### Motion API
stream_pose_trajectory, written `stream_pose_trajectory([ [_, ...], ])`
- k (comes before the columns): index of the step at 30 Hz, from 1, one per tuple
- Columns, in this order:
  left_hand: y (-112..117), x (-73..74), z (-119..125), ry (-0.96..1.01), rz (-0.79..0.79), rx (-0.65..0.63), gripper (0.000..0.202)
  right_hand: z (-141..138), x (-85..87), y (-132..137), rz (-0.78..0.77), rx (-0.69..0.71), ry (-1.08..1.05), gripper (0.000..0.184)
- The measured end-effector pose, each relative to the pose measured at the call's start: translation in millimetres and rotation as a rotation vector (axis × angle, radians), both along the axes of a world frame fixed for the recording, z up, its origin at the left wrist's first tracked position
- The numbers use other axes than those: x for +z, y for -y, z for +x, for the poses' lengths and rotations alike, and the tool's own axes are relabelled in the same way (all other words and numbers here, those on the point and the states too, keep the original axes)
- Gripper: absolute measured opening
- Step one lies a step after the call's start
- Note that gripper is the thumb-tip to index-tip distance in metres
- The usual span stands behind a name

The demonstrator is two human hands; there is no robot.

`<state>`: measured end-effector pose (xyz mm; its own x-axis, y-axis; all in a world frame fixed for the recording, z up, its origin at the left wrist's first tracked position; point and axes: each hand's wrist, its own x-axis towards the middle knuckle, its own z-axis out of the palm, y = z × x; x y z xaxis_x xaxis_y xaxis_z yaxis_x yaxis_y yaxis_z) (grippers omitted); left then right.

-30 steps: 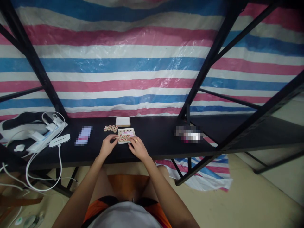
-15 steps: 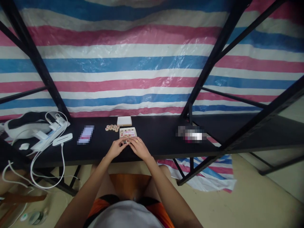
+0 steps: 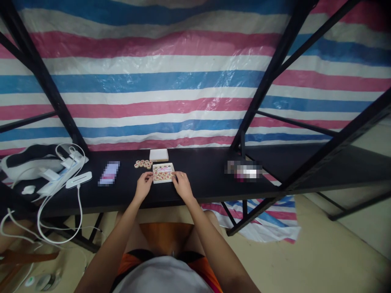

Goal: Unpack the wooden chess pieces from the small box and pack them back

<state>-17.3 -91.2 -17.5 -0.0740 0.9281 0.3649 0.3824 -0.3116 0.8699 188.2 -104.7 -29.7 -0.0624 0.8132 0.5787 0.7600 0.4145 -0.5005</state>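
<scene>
1. The box [image 3: 163, 182] sits on the dark surface [image 3: 204, 175] straight ahead of me, at twelve o'clock, square to my body, likely because both arms reach it there without stretching.
2. My left hand [image 3: 143, 186] is at the box's eight o'clock, fingertips gathered close together at the near part of its left wall. I cannot tell whether they pinch the wall or a disc, or only rest against it.
3. My right hand [image 3: 183, 187] mirrors it at four o'clock, fingers curled toward the right wall. Whether they clamp anything I cannot tell either. The hands stand apart with the box between them, a placing that would stop it sliding sideways.
4. The discs [image 3: 163, 176] in the box lie flat with their marks up, dark ones along the twelve-o'clock side, red ones toward six. Laid flat in rows, they seem to pack snugly. A pinkish strip [image 3: 165, 169] crosses between the two colours.
5. The pile [image 3: 141, 164] of loose discs lies just outside, at ten o'clock, handy for my left hand.
6. What looks like the lid [image 3: 159, 154] rests beyond the box, toward eleven o'clock, close by yet clear of my fingers.
</scene>
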Motion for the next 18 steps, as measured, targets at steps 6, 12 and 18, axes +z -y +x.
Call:
stream_pose_trajectory([
  [6, 0.3, -2.1, 2.6, -0.072, 0.008, -0.033, 0.021, -2.8, -1.7, 2.1, 0.024, 0.038, 0.043, 0.035],
  [12, -1.0, -4.3, 2.0, -0.083, 0.001, -0.054, 0.021, -3.5, -2.8, 0.0, -0.013, 0.019, 0.125, 0.041],
  [18, -0.4, -2.7, 2.4, -0.091, -0.002, -0.057, 0.02, -5.7, -6.5, -1.9, -0.035, 0.027, 0.194, 0.045],
])
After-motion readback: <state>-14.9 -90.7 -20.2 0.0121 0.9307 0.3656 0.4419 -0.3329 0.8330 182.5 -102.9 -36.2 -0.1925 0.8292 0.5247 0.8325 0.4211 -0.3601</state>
